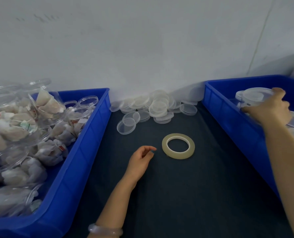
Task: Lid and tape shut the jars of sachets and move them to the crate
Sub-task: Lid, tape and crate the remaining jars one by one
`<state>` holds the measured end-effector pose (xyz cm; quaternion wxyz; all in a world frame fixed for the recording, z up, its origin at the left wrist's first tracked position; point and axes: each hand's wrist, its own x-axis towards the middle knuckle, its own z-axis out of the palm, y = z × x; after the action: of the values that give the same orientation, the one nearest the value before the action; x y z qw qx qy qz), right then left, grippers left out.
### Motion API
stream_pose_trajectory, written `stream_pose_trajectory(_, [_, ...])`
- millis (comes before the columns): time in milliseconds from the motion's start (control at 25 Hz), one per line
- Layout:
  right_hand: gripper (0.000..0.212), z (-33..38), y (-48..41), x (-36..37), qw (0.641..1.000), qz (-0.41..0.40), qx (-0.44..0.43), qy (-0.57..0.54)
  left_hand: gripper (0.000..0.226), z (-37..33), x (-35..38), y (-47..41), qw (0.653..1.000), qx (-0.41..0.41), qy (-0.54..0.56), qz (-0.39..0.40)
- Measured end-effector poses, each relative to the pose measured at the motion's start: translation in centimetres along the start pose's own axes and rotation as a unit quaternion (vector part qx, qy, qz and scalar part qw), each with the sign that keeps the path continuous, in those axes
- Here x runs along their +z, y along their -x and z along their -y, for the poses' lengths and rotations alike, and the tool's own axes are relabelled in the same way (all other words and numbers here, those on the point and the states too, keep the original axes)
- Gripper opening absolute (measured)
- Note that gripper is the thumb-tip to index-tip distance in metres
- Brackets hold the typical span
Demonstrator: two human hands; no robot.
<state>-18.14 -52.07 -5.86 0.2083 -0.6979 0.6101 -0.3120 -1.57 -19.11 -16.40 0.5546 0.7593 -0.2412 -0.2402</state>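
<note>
Your right hand (269,107) grips a lidded jar (253,97) inside the right crate (228,107), so you look to be setting it down. Your left hand (141,162) lies loosely curled, holding nothing visible, beside the tape roll (178,146). Next, let go and fetch an open jar (88,101) from the left crate (84,140).

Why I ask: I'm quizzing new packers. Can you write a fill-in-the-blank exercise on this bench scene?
1. The left crate and the right crate are both ____ in colour.
2. The right hand grips a jar inside the ____ crate.
3. Loose lids are piled at the foot of the ____.
4. Open jars of sachets fill the ____ crate.
Missing words: blue; right; wall; left.
</note>
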Motion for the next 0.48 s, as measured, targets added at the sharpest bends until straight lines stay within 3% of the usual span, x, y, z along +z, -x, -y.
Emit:
stream_pose_trajectory(200, [0.085,-0.4,-0.1,1.7,0.986,0.000,-0.016,0.163,0.018,-0.1,-0.1,0.8,0.996,0.026,-0.079,0.018])
stream_pose_trajectory(320, [0.080,0.1,2.6,2.2,0.956,0.010,-0.087,0.278,0.019,-0.2,-1.9,2.2,0.972,0.088,-0.216,0.003])
stream_pose_trajectory(400, [0.077,1.5,6.0,2.9,0.918,0.034,-0.184,0.349,0.022,-1.5,-4.3,3.4,0.917,0.168,-0.351,-0.081])
stream_pose_trajectory(480, [0.069,3.5,10.9,4.9,0.901,0.128,-0.282,0.304,0.020,-3.4,-6.8,5.1,0.829,0.273,-0.451,-0.189])
